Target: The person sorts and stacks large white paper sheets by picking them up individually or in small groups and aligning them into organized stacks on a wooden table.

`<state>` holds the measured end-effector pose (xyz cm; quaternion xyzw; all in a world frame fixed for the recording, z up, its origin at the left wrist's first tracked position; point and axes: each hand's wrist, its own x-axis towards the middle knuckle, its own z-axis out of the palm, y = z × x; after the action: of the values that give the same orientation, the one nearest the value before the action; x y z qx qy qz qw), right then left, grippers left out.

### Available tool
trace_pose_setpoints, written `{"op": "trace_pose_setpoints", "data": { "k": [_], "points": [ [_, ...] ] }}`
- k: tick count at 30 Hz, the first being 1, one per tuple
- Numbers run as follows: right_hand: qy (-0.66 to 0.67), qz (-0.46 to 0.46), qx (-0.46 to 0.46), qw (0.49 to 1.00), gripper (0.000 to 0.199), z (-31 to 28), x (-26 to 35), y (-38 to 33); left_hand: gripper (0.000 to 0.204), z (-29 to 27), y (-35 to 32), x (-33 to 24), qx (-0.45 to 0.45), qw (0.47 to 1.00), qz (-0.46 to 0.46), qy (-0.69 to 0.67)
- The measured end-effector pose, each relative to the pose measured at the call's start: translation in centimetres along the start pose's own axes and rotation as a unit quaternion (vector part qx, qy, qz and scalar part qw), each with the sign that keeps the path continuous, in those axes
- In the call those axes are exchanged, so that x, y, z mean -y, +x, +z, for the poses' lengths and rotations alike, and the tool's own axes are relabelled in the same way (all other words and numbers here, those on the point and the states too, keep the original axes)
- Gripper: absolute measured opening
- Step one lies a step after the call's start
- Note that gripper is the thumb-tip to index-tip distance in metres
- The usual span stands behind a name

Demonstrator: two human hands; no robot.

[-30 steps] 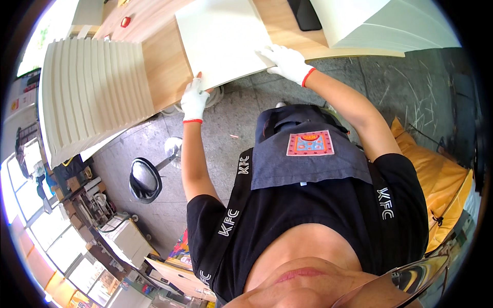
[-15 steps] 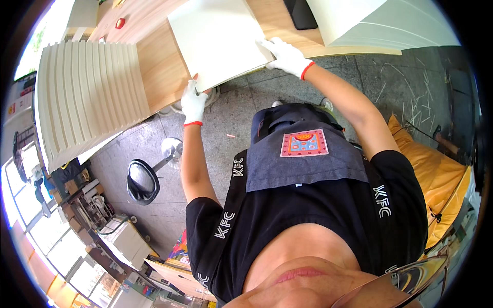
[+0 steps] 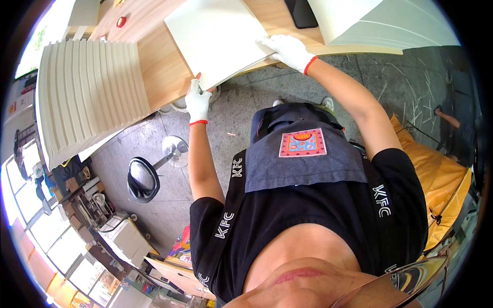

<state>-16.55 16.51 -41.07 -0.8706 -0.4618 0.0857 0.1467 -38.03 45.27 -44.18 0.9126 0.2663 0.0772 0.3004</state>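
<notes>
A large white sheet (image 3: 218, 41), like paper or thin board, lies on the wooden table with its near edge by the table's front edge. My left hand (image 3: 197, 101), in a white glove with a red cuff and bare fingertips, pinches the sheet's near left corner. At the right edge, my gloved right hand (image 3: 290, 51) holds the sheet, fingers on its top face and thumb side toward the near edge. Whether it is one sheet or several together, I cannot tell.
Left on the table is a stepped stack of white sheets (image 3: 90, 97); another white stack (image 3: 390, 25) stands at the right. A black phone (image 3: 301, 13) lies beyond my right hand. A round stool (image 3: 144, 178) is on the floor at left, a yellow bag (image 3: 431, 179) at right.
Both hands have shifted slightly rightward, and the near left corner of the sheet has moved a little right with the left hand. Another person's arm has appeared at the far right.
</notes>
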Motion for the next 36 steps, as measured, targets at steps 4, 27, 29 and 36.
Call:
{"op": "trace_pose_setpoints", "data": {
  "k": [4, 27, 29, 36],
  "points": [
    [0.048, -0.024, -0.015, 0.998, 0.055, 0.5, -0.6, -0.4, 0.068, 0.1, -0.1, 0.0, -0.004, 1.0, 0.014, -0.025],
    [-0.034, -0.004, -0.021, 0.999, 0.066, 0.6, 1.3, -0.9, 0.072, -0.2, -3.0, 1.3, -0.009, 0.998, -0.047, -0.051],
    [-0.042, -0.022, -0.038, 0.998, 0.065, 1.0, 1.1, -0.8, 0.071, -0.1, -3.0, 1.4, -0.019, 0.999, -0.031, -0.026],
    [0.01, -0.027, -0.028, 0.999, 0.062, 1.9, 0.6, -0.7, 0.069, -0.3, -3.3, 0.9, -0.02, 1.0, -0.014, 0.001]
  ]
}}
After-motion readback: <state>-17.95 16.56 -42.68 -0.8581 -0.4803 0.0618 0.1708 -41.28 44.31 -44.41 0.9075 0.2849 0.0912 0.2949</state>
